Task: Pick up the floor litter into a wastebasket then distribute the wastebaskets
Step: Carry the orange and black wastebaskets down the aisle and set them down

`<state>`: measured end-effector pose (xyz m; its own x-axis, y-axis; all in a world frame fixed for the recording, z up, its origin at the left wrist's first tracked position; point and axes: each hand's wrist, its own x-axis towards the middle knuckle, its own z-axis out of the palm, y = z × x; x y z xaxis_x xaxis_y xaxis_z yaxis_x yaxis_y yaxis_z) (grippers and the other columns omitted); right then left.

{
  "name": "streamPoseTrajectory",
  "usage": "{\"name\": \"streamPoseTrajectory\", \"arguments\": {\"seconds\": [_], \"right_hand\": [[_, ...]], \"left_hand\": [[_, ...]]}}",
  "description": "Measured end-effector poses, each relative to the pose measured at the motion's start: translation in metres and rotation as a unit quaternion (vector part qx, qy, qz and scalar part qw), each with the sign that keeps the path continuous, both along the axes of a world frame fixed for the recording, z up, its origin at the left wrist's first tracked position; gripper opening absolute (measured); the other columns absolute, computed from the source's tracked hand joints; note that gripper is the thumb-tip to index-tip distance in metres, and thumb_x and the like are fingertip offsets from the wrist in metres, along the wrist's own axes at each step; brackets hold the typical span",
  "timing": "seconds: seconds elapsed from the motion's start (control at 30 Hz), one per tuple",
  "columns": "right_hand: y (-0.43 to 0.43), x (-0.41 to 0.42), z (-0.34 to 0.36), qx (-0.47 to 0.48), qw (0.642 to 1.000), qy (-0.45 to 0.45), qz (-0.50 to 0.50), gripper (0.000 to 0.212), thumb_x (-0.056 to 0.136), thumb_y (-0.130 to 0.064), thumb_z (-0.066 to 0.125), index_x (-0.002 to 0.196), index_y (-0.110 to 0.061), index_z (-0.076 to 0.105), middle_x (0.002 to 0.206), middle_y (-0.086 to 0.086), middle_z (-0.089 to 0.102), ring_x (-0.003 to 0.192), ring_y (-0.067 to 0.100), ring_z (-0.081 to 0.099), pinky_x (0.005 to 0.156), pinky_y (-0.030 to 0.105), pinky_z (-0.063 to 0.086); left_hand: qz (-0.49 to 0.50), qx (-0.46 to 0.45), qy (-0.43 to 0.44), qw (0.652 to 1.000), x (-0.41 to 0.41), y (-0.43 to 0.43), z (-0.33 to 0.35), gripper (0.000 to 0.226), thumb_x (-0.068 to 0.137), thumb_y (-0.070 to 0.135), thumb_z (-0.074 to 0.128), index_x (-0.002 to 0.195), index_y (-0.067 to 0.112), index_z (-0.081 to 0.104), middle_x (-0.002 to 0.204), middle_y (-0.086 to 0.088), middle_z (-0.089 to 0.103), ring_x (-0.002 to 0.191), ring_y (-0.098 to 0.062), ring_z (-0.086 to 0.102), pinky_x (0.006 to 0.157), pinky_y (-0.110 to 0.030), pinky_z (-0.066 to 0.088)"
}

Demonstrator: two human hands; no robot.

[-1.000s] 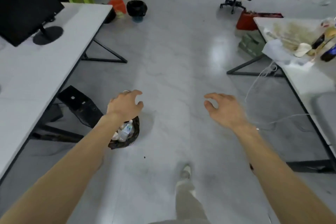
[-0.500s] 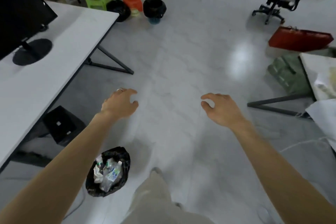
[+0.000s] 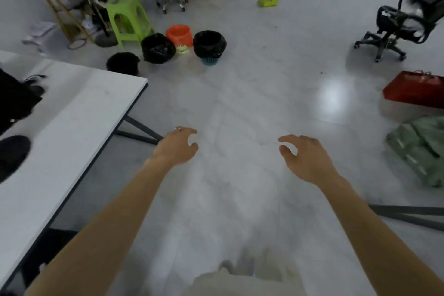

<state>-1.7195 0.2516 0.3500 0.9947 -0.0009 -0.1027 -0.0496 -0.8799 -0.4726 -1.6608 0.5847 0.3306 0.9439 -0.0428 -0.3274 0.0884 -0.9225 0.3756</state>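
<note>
Fingers [image 3: 188,131] curl loosely on left hand [image 3: 177,149] and right hand [image 3: 310,161] above floor [image 3: 240,103].

I get one view only, from the head camera. It looks forward and down from standing height, with the left hand [image 3: 177,148] and right hand [image 3: 306,158] mid-frame, nearest the lens. The floor [image 3: 240,94] stretches ahead. The table [image 3: 72,108] edges the left side, and the wastebaskets [image 3: 209,43] sit well ahead, high in frame.

Ahead of the left grip [image 3: 177,146], the tabletop [image 3: 79,132] corner hides part of a dark wastebasket [image 3: 123,62]. Left of that grip a black monitor [image 3: 14,101] is cut off at the edge; right of the right grip [image 3: 305,158] a green bag [image 3: 418,151] runs out of view.
</note>
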Motion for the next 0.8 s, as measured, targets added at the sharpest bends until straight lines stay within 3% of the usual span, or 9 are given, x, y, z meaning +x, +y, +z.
{"name": "streamPoseTrajectory", "arguments": {"seconds": [0.23,0.43,0.63,0.8], "right_hand": [[-0.055,0.237,-0.034,0.031,0.999,0.017,0.026,0.033,0.098,-0.037,0.052,0.129,-0.031,0.062,0.076,-0.025,0.045,0.124,0.029,0.051,0.100,0.037,0.044],[-0.074,0.442,-0.022,0.022,0.996,0.042,0.069,0.033,0.098,-0.042,0.049,0.130,-0.035,0.058,0.106,-0.008,0.065,0.130,0.025,0.046,0.102,0.038,0.043],[-0.047,0.627,-0.012,-0.008,0.988,0.049,0.144,0.034,0.098,-0.043,0.049,0.130,-0.036,0.057,0.113,-0.004,0.066,0.131,0.021,0.041,0.103,0.037,0.041],[-0.003,0.794,-0.039,-0.019,0.981,0.056,0.187,0.035,0.097,-0.046,0.048,0.129,-0.037,0.058,0.114,-0.005,0.067,0.125,0.021,0.049,0.103,0.039,0.044]], "left_hand": [[0.016,0.023,0.001,1.000,0.228,-0.045,-0.022,0.049,0.093,0.041,0.052,0.140,0.034,0.045,0.148,-0.002,0.043,0.130,-0.028,0.048,0.108,-0.048,0.040],[0.083,-0.004,0.020,0.996,0.376,-0.069,-0.027,0.046,0.094,0.040,0.052,0.139,0.035,0.047,0.150,0.001,0.042,0.131,-0.025,0.047,0.110,-0.046,0.038],[0.153,-0.006,0.021,0.988,0.514,-0.051,-0.031,0.044,0.094,0.040,0.051,0.137,0.040,0.048,0.149,0.008,0.043,0.131,-0.021,0.047,0.110,-0.042,0.038],[0.183,-0.009,0.031,0.983,0.653,-0.016,-0.052,0.044,0.093,0.041,0.051,0.137,0.044,0.047,0.149,0.007,0.042,0.130,-0.022,0.047,0.109,-0.044,0.038]]}}
